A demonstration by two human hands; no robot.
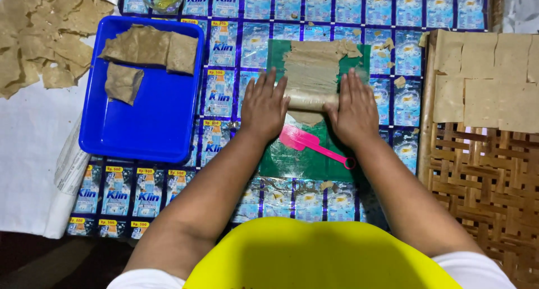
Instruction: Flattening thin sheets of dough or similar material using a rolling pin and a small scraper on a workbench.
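Brown dough roll (310, 100) under both fingers (264, 92)

Home food-making spot at floor level: sachet-print mat (337, 8) under the hands, woven bamboo tray (483, 171) right, blue plastic tray (146, 120) left holding dough sheets (149, 47).

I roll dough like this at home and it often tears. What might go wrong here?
1. The dough sheet looks thin with ragged far edges; pressure from the left hand and right hand on the roller may tear it.
2. The pink scraper lies just behind the hands and might get bumped on a backward stroke.
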